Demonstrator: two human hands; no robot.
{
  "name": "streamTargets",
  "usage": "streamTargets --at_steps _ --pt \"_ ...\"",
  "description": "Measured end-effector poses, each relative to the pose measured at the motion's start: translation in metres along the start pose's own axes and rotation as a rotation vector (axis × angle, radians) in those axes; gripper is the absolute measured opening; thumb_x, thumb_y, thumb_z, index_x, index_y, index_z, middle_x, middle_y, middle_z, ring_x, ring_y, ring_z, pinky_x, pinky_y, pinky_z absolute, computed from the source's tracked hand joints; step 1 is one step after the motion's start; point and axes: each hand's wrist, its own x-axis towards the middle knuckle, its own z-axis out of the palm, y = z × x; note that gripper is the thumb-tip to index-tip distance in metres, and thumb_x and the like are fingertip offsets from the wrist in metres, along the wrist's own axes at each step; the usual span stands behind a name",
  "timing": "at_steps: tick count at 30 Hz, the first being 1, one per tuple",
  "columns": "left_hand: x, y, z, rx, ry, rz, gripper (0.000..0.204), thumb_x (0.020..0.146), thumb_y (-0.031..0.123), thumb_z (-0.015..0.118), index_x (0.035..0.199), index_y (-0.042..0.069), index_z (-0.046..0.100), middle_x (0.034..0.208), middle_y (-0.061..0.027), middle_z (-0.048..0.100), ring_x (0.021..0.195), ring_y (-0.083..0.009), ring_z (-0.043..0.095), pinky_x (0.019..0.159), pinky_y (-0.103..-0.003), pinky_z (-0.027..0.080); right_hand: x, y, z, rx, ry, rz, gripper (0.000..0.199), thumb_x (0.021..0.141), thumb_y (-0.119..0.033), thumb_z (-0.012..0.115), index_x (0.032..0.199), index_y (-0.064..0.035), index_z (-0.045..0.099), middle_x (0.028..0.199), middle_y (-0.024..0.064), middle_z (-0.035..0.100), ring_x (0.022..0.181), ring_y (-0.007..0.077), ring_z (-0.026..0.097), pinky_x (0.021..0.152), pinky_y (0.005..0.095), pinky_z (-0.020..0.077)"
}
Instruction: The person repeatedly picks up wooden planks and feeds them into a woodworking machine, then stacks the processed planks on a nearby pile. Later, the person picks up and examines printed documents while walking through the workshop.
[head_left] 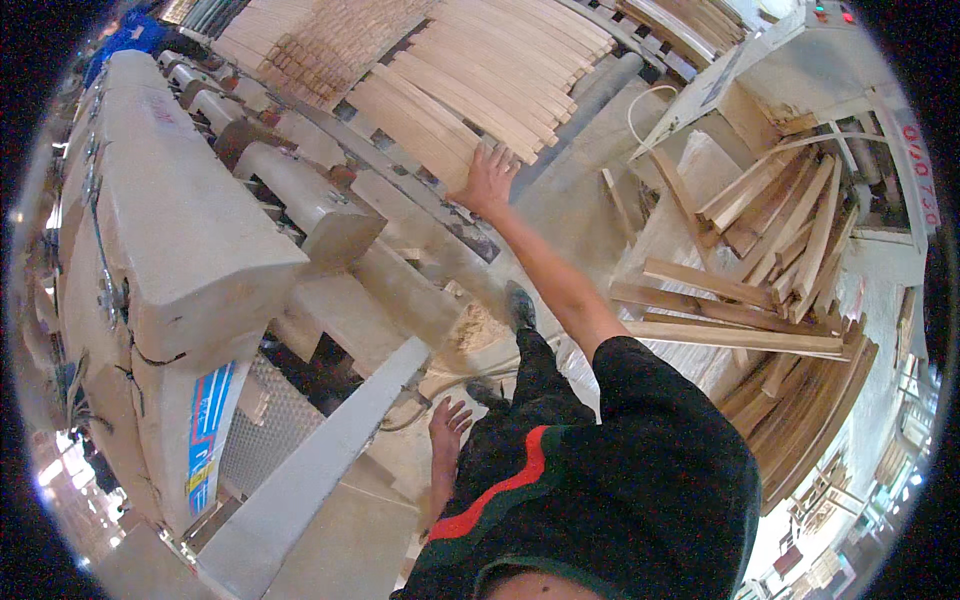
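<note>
My right hand (pixel 487 178) is stretched out ahead, fingers spread, at the near ends of a layer of pale wooden strips (pixel 480 75). Its fingertips seem to touch the strip ends; whether they press on them I cannot tell. The strips lie side by side in a broad stack, with some ends jutting out unevenly. Low beside my body hangs my left hand (pixel 450 425), its fingers apart and nothing in it. The closest thing to that hand is a grey metal beam (pixel 330 455) on its left.
A long beige machine (pixel 180 220) with rounded housings fills the left side. Loose wood offcuts (pixel 780 240) lie in a jumbled pile on the right, below a machine cabinet (pixel 800 60). Sawdust (pixel 478 325) and a hose (pixel 405 425) are on the floor near my feet.
</note>
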Motion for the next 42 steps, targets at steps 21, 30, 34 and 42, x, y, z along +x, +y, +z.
streamTargets --at_steps 21,30,34,42 --pt "0.135 0.113 0.206 -0.549 -0.561 0.088 0.106 0.070 0.080 0.038 0.136 -0.002 0.030 0.136 -0.0192 0.038 0.123 -0.0342 0.039 0.103 -0.041 0.031 -0.316 0.061 -0.106 -0.049 -0.244 0.212 0.117 0.049 -0.055 0.074 0.140 -0.0061 0.020 0.131 0.0295 0.034 0.124 0.0473 0.027 0.096 0.0634 0.0204" --pt "-0.064 -0.030 0.081 -0.489 -1.006 0.052 0.075 0.083 0.064 0.036 0.133 0.009 0.039 0.129 -0.0105 0.048 0.111 -0.0294 0.051 0.098 -0.040 0.038 -0.617 0.114 -0.122 0.088 0.183 0.002 0.106 0.043 -0.037 0.080 0.133 -0.0109 0.029 0.124 0.0269 0.031 0.115 0.0437 0.031 0.094 0.0595 0.0236" --pt "-0.041 -0.087 -0.061 -0.737 -1.077 -0.206 0.073 0.082 0.064 0.036 0.134 0.012 0.038 0.131 -0.0099 0.047 0.119 -0.0329 0.044 0.102 -0.048 0.032 -0.680 0.109 -0.130 0.037 0.168 -0.235 0.106 0.042 -0.037 0.081 0.133 -0.0144 0.033 0.123 0.0252 0.031 0.114 0.0425 0.032 0.094 0.0581 0.0239" --pt "-0.081 0.000 -0.213 -0.599 -0.511 0.541 0.085 0.080 0.070 0.034 0.135 0.005 0.034 0.133 -0.0162 0.043 0.119 -0.0357 0.043 0.101 -0.048 0.034 -0.676 -0.058 -0.093 0.175 -0.097 -0.424 0.106 0.042 -0.038 0.081 0.134 -0.0124 0.034 0.128 0.0296 0.032 0.121 0.0443 0.028 0.098 0.0561 0.0214"
